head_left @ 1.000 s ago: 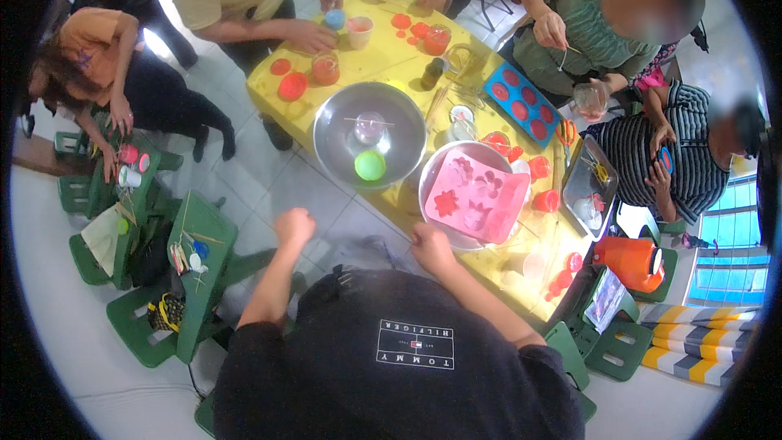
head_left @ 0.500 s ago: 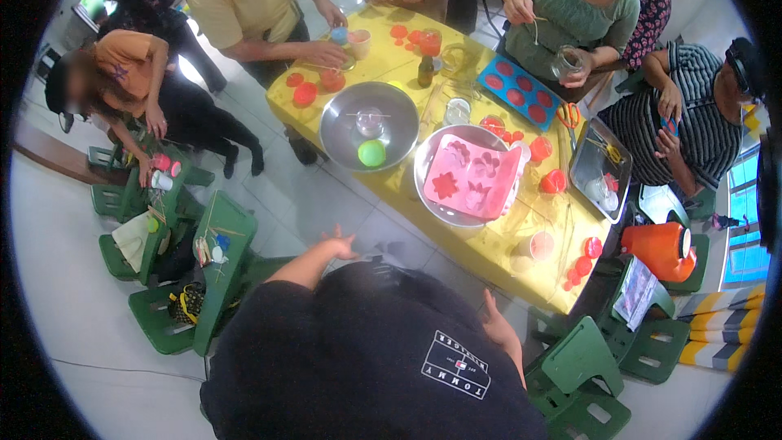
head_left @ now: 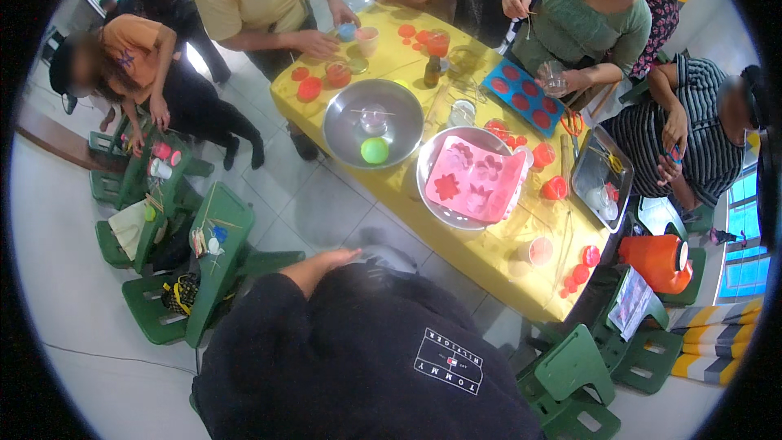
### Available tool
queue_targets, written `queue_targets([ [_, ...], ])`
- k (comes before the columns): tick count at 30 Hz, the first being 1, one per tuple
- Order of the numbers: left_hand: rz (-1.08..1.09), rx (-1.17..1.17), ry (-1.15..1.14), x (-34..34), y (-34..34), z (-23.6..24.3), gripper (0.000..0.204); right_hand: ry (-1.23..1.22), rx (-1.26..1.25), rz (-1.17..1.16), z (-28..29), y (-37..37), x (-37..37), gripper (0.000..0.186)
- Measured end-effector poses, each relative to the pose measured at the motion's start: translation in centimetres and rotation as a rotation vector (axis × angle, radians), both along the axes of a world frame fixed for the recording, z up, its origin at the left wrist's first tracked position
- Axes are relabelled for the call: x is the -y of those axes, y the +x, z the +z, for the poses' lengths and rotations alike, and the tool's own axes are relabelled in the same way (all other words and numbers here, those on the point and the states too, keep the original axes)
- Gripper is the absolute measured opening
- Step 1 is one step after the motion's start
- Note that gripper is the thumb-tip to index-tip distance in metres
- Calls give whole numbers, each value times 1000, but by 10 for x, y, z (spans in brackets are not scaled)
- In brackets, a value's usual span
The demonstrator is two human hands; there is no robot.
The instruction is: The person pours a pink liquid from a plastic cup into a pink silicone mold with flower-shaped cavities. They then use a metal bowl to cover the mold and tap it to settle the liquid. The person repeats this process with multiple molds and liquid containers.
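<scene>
My left hand (head_left: 336, 257) is held low in front of my black shirt, off the near side of the table. Its fingers look stretched out, and I make out nothing held in them. Next to the fingertips is a blurred greyish patch that I cannot identify. My right hand is out of sight. Across from me on the table stand a large steel bowl (head_left: 336, 132) with a green cup (head_left: 375, 151) and a clear container in it, and a second bowl (head_left: 444, 213) bearing a pink silicone mold (head_left: 466, 187) with flower shapes.
The yellow-covered table (head_left: 399, 191) holds a blue mold (head_left: 521, 98) with red fillings, a metal tray (head_left: 588, 171), orange-handled scissors (head_left: 573, 122) and red candles (head_left: 555, 188). Several people stand around it. Green chairs (head_left: 574, 363) flank me; an orange jug (head_left: 652, 261) stands right.
My left hand has turned, its spread fingers now closer together. My right hand has dropped out of view. Across the table, people's hands have shifted slightly.
</scene>
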State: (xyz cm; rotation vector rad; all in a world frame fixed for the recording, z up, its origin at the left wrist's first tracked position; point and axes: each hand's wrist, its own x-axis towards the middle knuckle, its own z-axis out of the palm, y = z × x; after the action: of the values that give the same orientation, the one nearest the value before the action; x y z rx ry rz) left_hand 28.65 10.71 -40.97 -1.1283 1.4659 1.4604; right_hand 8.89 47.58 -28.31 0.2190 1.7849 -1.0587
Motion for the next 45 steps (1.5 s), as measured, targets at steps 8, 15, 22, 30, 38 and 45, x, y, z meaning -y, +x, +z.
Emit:
queue_targets([
  [8,-702,-331,-454,54,29,-48,42,17,2,42,-1,1,65,54],
  [15,-547,-320,-632,91,33,-17,31,127,0,100,16,5,108,45],
  [22,-112,-390,-336,120,32,-33,24,301,-8,544,115,-65,161,42],
  [30,319,-290,157,152,-4,-12,44,-1,-1333,824,180,-128,386,58],
  [38,438,-279,224,172,-2,4,48,181,-1410,1049,123,-120,473,82],
  [45,297,-316,82,167,25,-40,33,221,-1345,1081,103,-121,483,80],
])
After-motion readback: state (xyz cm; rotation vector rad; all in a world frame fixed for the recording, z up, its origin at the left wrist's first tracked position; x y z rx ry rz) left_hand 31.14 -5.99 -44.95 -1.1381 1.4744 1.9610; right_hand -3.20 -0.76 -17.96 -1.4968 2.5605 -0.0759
